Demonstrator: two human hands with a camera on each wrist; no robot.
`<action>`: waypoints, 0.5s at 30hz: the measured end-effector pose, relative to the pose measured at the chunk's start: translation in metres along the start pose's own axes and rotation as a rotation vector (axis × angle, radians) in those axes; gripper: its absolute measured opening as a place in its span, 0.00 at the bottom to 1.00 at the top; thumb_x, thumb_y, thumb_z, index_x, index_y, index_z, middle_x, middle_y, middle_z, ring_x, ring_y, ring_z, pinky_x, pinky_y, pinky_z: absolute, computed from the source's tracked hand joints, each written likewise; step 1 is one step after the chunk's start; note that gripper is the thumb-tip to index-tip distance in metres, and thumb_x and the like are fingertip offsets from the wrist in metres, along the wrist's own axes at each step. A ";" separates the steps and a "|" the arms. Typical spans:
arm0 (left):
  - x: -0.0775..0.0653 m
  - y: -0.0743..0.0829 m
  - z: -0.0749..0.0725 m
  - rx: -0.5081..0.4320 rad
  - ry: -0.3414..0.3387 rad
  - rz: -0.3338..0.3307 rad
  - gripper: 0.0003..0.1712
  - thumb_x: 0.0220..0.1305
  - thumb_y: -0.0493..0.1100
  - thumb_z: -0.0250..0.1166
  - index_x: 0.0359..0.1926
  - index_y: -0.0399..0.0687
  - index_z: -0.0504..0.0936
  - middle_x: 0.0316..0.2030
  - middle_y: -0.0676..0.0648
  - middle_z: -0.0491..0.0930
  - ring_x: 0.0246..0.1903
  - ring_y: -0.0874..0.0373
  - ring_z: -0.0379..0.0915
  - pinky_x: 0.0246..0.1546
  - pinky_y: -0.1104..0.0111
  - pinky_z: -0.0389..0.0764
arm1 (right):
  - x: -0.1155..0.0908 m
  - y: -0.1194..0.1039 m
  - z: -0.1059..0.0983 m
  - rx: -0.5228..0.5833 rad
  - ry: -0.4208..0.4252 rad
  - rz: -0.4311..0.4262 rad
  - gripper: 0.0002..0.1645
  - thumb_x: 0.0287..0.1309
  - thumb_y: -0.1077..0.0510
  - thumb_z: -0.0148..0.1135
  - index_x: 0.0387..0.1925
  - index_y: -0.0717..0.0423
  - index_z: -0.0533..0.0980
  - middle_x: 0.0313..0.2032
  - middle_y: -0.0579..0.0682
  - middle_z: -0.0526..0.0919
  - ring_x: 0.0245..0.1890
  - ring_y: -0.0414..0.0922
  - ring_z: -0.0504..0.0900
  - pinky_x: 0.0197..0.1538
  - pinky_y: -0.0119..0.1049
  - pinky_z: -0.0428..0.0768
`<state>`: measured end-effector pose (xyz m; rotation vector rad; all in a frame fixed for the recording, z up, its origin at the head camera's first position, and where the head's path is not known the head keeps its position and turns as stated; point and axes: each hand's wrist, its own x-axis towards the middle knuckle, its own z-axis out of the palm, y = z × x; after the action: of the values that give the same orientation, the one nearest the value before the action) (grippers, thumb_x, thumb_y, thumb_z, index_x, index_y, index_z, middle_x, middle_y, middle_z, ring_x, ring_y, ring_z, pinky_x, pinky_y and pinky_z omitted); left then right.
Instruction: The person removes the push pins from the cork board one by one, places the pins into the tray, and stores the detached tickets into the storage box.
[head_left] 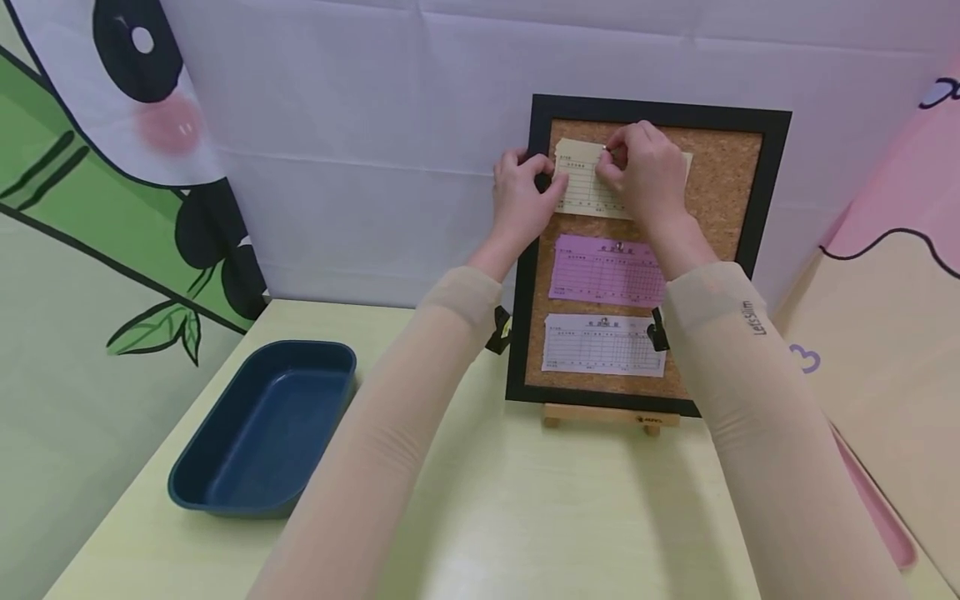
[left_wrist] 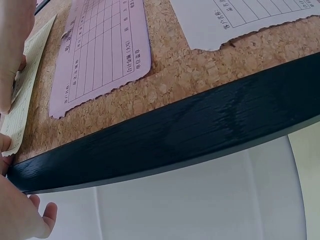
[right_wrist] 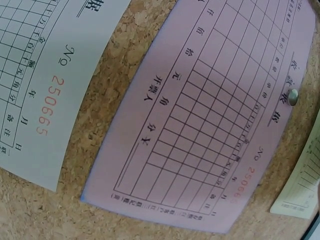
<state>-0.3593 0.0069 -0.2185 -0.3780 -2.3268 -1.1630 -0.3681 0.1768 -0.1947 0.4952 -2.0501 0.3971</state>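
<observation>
A cork board [head_left: 723,179] in a black frame leans upright on a small wooden easel [head_left: 607,415]. At its top lies a pale yellow receipt slip [head_left: 581,185]. My left hand [head_left: 522,196] holds the slip's left edge with thumb and index finger, its other fingers past the frame's side. Over the slip's upper middle, my right hand [head_left: 648,171] pinches a small silver pushpin [head_left: 606,148], mostly hidden by the fingertips. Below sits a purple receipt slip [head_left: 592,271] with a silver pushpin [right_wrist: 293,97] at its top. A white receipt slip [head_left: 592,354] is pinned lowest.
A dark blue tray [head_left: 262,433] stands on the pale table [head_left: 510,517] at the left. Part of a pink tray [head_left: 888,525] shows at the right, behind the right sleeve. A white cloth [head_left: 360,150] hangs behind the board. Black straps [head_left: 498,329] sit at both wrists.
</observation>
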 end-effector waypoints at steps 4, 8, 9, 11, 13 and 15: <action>0.001 0.000 0.001 0.003 0.004 0.004 0.15 0.65 0.54 0.58 0.40 0.49 0.79 0.62 0.45 0.61 0.63 0.55 0.53 0.62 0.66 0.57 | 0.001 0.000 0.000 0.004 0.005 -0.003 0.11 0.59 0.60 0.55 0.34 0.67 0.77 0.29 0.60 0.78 0.28 0.53 0.75 0.33 0.44 0.72; 0.001 -0.001 0.001 0.007 0.001 0.000 0.15 0.65 0.54 0.58 0.40 0.49 0.79 0.62 0.46 0.60 0.63 0.55 0.52 0.62 0.66 0.57 | 0.000 0.001 0.000 0.009 -0.006 0.006 0.12 0.60 0.60 0.55 0.35 0.67 0.77 0.30 0.60 0.78 0.28 0.53 0.75 0.33 0.43 0.72; 0.000 -0.001 0.001 0.007 0.000 0.000 0.15 0.65 0.54 0.58 0.40 0.49 0.79 0.63 0.46 0.60 0.63 0.55 0.52 0.62 0.66 0.57 | 0.000 0.001 0.000 0.010 -0.009 0.008 0.12 0.60 0.59 0.55 0.35 0.67 0.77 0.30 0.60 0.78 0.29 0.53 0.75 0.34 0.43 0.72; 0.000 -0.001 0.001 0.008 -0.003 -0.003 0.15 0.66 0.54 0.58 0.40 0.49 0.79 0.63 0.46 0.60 0.63 0.55 0.52 0.62 0.66 0.57 | 0.000 0.001 0.001 0.011 -0.013 0.012 0.12 0.60 0.59 0.55 0.35 0.67 0.77 0.30 0.60 0.78 0.29 0.53 0.75 0.34 0.43 0.72; 0.000 0.000 0.001 0.010 -0.005 -0.003 0.15 0.65 0.54 0.58 0.40 0.49 0.79 0.63 0.46 0.60 0.63 0.55 0.52 0.62 0.66 0.57 | 0.000 0.002 0.001 0.012 -0.014 0.015 0.12 0.60 0.59 0.55 0.35 0.67 0.77 0.30 0.60 0.77 0.29 0.53 0.76 0.34 0.44 0.72; 0.001 0.000 0.001 0.010 -0.005 -0.003 0.15 0.65 0.55 0.58 0.40 0.49 0.79 0.63 0.46 0.60 0.63 0.55 0.53 0.62 0.66 0.57 | 0.000 0.002 0.001 0.014 -0.016 0.017 0.12 0.60 0.59 0.54 0.35 0.67 0.76 0.30 0.60 0.77 0.29 0.53 0.76 0.34 0.44 0.72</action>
<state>-0.3602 0.0073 -0.2188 -0.3738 -2.3372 -1.1525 -0.3696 0.1781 -0.1949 0.4913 -2.0689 0.4192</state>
